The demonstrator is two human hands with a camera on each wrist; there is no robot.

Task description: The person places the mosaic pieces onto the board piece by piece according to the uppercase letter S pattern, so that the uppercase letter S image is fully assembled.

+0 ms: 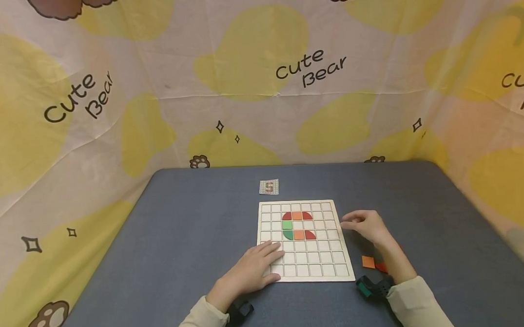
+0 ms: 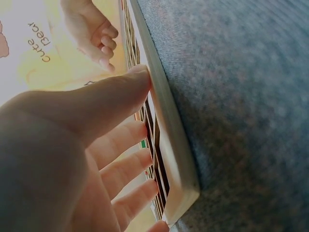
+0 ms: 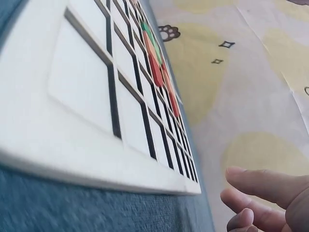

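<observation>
A white grid board (image 1: pixel 308 277) lies on the table with a small pattern of coloured tiles set in its upper middle. The pattern has red rounded tiles (image 1: pixel 310 235), orange square tiles (image 1: pixel 299 235), a light green square (image 1: pixel 287 225) and a darker green rounded tile (image 1: pixel 288 235). My left hand (image 1: pixel 253 268) rests on the board's lower left corner, fingers spread and straight; in the left wrist view its thumb (image 2: pixel 113 99) lies along the edge. Beside the board's right edge hovers my right hand (image 1: pixel 370 225), fingers loosely bent, with nothing seen between them in the right wrist view.
A loose orange square (image 1: pixel 368 262) and a red piece (image 1: pixel 381 267) lie right of the board, partly under my right forearm. Behind the board is a small card (image 1: pixel 269 187) printed with a grid and coloured figure. A patterned cloth (image 1: pixel 240 76) hangs beyond the blue-grey table (image 1: pixel 194 225).
</observation>
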